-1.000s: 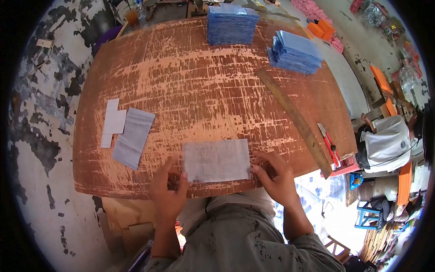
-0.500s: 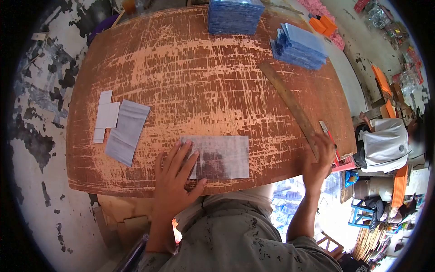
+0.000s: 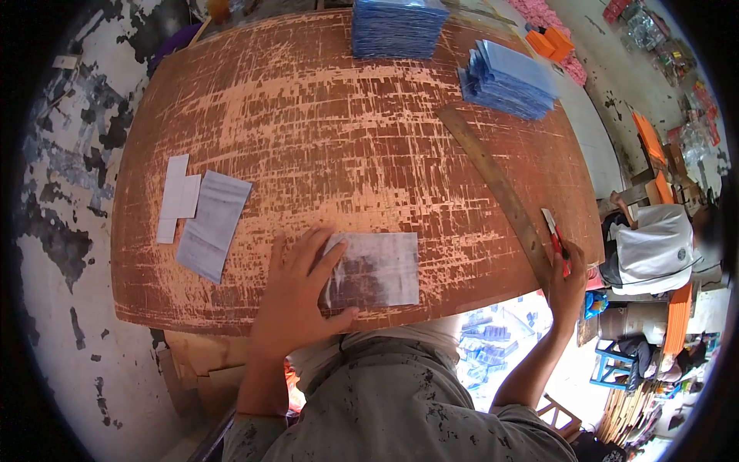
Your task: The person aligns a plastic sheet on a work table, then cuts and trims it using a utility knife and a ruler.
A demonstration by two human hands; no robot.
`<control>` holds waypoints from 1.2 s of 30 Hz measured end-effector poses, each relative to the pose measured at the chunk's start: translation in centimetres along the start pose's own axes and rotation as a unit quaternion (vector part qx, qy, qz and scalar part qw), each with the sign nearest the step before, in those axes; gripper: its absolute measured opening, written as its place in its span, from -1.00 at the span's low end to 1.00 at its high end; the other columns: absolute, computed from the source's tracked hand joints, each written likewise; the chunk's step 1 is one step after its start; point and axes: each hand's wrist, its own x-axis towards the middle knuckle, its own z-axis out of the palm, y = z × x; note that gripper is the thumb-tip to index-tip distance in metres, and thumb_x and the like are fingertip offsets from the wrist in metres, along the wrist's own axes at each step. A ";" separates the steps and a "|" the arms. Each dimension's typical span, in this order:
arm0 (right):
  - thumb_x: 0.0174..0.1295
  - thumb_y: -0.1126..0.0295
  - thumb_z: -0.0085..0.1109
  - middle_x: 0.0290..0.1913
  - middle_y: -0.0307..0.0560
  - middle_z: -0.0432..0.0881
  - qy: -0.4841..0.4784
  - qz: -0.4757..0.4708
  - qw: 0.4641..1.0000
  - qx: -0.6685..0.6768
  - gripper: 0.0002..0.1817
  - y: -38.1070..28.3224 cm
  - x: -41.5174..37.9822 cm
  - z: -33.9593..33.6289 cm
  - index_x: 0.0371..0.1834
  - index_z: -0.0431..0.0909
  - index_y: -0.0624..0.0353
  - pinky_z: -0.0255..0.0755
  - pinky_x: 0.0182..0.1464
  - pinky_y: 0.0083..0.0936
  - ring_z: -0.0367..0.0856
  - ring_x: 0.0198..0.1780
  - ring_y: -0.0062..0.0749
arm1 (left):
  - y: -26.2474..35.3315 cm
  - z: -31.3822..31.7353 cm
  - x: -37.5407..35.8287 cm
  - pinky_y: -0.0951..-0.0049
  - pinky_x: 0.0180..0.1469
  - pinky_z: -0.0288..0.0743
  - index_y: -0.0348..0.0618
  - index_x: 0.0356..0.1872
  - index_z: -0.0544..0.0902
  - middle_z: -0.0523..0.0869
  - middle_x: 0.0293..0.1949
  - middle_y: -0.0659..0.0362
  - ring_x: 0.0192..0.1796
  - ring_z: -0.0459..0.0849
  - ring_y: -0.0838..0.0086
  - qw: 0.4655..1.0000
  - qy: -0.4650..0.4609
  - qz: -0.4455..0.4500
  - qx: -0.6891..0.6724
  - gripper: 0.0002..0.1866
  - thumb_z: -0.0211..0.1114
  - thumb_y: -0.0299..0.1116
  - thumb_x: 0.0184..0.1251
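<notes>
My left hand (image 3: 296,292) lies with fingers spread over the left end of a translucent plastic sheet (image 3: 377,269) near the table's front edge. At the right, my right hand (image 3: 568,281) has its fingers closed around the red handle of a utility knife (image 3: 557,245), whose blade points away from me. Just left of that hand, a long worn ruler (image 3: 493,177) rests slantwise on the table. A second greyish sheet (image 3: 215,223) and a white cross-shaped paper piece (image 3: 177,200) are side by side at the left.
The scratched brown table (image 3: 308,138) carries a tall stack of blue plastic sheets (image 3: 396,31) at the back and a lower, fanned stack (image 3: 508,81) at the back right. Beyond the right edge are a person in white (image 3: 654,246) and a blue stool (image 3: 613,366).
My right hand has moved right, from beside the ruler's near end onto the knife's handle. My left hand stays on the sheet, with its fingers shifted slightly.
</notes>
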 end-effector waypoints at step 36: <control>0.56 0.39 0.25 -0.18 0.18 0.69 -0.298 -0.319 0.888 0.145 -0.76 -19.0 -7.1 0.8 0.14 0.58 0.29 0.57 -0.22 0.00 0.73 -0.23 0.14 | 2.9 3.1 -1.9 -0.24 0.68 0.09 -0.29 0.64 0.38 0.27 0.66 -0.20 0.69 0.23 -0.17 0.990 0.092 -0.102 -0.015 -0.08 0.56 -0.08 0.37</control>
